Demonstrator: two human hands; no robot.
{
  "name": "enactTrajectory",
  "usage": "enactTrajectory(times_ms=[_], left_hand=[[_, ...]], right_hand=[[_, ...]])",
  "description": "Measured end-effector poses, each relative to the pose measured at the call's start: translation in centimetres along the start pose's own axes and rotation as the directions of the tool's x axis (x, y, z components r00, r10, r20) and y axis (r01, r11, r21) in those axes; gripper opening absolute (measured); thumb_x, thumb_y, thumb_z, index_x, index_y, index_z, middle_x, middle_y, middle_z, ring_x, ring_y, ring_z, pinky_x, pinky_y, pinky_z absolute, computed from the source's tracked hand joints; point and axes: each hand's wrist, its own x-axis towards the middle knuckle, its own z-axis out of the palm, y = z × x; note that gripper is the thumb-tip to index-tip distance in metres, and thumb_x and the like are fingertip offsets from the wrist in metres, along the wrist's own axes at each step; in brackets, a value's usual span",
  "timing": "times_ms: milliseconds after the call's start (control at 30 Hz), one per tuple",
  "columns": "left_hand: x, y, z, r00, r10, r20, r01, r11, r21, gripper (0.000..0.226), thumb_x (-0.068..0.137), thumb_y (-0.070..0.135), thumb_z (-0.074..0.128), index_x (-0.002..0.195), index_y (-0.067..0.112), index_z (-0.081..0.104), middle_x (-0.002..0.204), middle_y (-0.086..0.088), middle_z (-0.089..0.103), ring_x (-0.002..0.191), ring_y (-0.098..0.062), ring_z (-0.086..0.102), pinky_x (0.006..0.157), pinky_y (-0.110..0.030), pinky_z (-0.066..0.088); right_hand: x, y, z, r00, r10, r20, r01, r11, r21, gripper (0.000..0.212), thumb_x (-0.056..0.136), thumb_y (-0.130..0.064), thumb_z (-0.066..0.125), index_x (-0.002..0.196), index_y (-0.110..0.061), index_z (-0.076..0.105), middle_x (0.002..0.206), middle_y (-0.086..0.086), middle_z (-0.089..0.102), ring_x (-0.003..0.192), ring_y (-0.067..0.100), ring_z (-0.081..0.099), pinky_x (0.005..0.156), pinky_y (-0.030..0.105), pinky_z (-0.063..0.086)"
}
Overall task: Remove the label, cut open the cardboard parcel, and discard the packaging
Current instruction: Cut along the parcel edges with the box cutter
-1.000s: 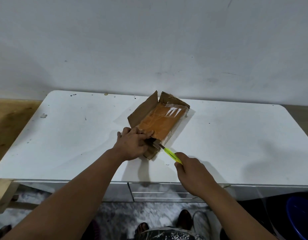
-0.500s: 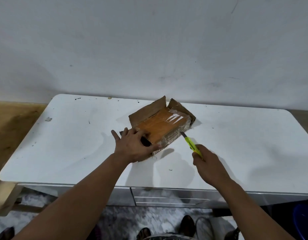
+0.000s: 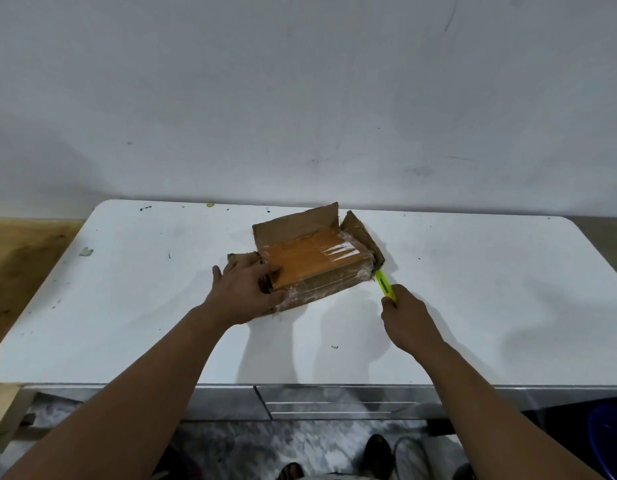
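Observation:
A brown cardboard parcel (image 3: pixel 320 289) lies on the white table (image 3: pixel 473 306) with its back and side flaps standing up. Inside shows an orange packet (image 3: pixel 310 258) under clear tape. My left hand (image 3: pixel 244 292) holds the parcel's near left corner, thumb on the top edge. My right hand (image 3: pixel 404 320) grips a yellow-green utility knife (image 3: pixel 383 284) whose tip meets the parcel's right end, under the raised flap. The blade itself is hidden by the cardboard.
A grey wall rises right behind the table. A wooden surface (image 3: pixel 23 258) adjoins the table's left side. A dark blue bin (image 3: pixel 611 441) stands low at the right. Drawers (image 3: pixel 334 403) sit under the table's front edge, and feet show on the floor below.
The parcel has turned so its long side faces me. My right hand carried the knife from the near end round to the right end. My left hand stayed on the near left corner.

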Motion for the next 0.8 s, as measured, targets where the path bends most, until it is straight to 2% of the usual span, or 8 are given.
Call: enactTrajectory(times_ms=[133, 200, 333, 433, 633, 733, 800], left_hand=[[0.0, 0.0, 0.4, 1.0, -0.014, -0.004, 0.014, 0.999, -0.048, 0.079, 0.07, 0.074, 0.05, 0.141, 0.043, 0.055, 0.138, 0.002, 0.059, 0.133, -0.028, 0.045, 0.115, -0.045, 0.033], [-0.1, 0.2, 0.4, 1.0, -0.013, 0.012, 0.013, 0.997, -0.07, 0.081, 0.069, 0.074, 0.047, 0.142, 0.039, 0.055, 0.128, 0.002, 0.066, 0.124, -0.028, 0.052, 0.111, -0.041, 0.038], [-0.2, 0.2, 0.3, 1.0, -0.015, 0.007, 0.016, 0.996, -0.088, 0.089, 0.064, 0.077, 0.041, 0.143, 0.04, 0.054, 0.121, 0.003, 0.07, 0.118, -0.027, 0.058, 0.107, -0.043, 0.044], [-0.2, 0.2, 0.4, 1.0, -0.021, 0.016, 0.022, 0.998, -0.061, 0.083, 0.069, 0.075, 0.042, 0.145, 0.042, 0.051, 0.123, 0.001, 0.069, 0.119, -0.03, 0.057, 0.107, -0.044, 0.043], [-0.5, 0.5, 0.2, 0.999, -0.013, 0.035, 0.015, 0.999, -0.044, 0.08, 0.075, 0.068, 0.043, 0.149, 0.039, 0.047, 0.129, -0.001, 0.067, 0.124, -0.034, 0.055, 0.108, -0.046, 0.041], [-0.7, 0.5, 0.3, 0.999, -0.008, 0.031, 0.009, 1.0, -0.026, 0.079, 0.077, 0.068, 0.042, 0.15, 0.039, 0.045, 0.128, -0.001, 0.068, 0.125, -0.035, 0.055, 0.109, -0.047, 0.04], [-0.9, 0.5, 0.5, 1.0, -0.009, 0.019, 0.009, 1.0, -0.021, 0.076, 0.079, 0.068, 0.043, 0.15, 0.04, 0.044, 0.125, 0.0, 0.069, 0.124, -0.036, 0.055, 0.108, -0.046, 0.04]], right_hand=[[-0.4, 0.9, 0.8, 0.998, 0.012, 0.059, -0.007, 0.996, -0.091, 0.019, 0.1, -0.02, 0.039, 0.101, -0.006, 0.051, 0.093, 0.014, 0.061, 0.08, 0.029, 0.057, 0.064, 0.033, 0.039], [-0.3, 1.0, 0.7, 0.998, 0.0, 0.067, 0.008, 0.992, -0.126, 0.016, 0.1, -0.02, 0.04, 0.098, -0.007, 0.049, 0.092, 0.013, 0.06, 0.083, 0.03, 0.057, 0.067, 0.033, 0.039], [0.0, 1.0, -0.1, 0.996, -0.003, 0.093, 0.019, 0.985, -0.173, 0.01, 0.099, -0.02, 0.04, 0.095, -0.013, 0.045, 0.092, 0.01, 0.058, 0.081, 0.026, 0.052, 0.068, 0.032, 0.037], [-0.1, 0.9, -0.1, 0.994, 0.013, 0.107, 0.01, 0.977, -0.215, 0.007, 0.098, -0.018, 0.041, 0.096, -0.012, 0.045, 0.101, 0.013, 0.061, 0.08, 0.025, 0.052, 0.067, 0.031, 0.037], [-0.8, -0.1, 1.2, 0.993, 0.059, 0.102, -0.03, 0.964, -0.265, 0.023, 0.095, -0.014, 0.041, 0.117, -0.007, 0.044, 0.108, 0.014, 0.059, 0.089, 0.029, 0.057, 0.071, 0.032, 0.039], [-1.1, 0.9, 0.4, 0.998, 0.011, 0.068, 0.001, 0.983, -0.184, 0.018, 0.099, -0.025, 0.038, 0.099, -0.01, 0.048, 0.096, 0.011, 0.061, 0.081, 0.027, 0.056, 0.067, 0.035, 0.042], [-1.9, 1.8, -0.4, 0.999, -0.012, 0.041, 0.016, 0.996, -0.092, 0.029, 0.099, -0.036, 0.039, 0.085, -0.012, 0.048, 0.077, 0.007, 0.057, 0.068, 0.025, 0.055, 0.059, 0.036, 0.048]])
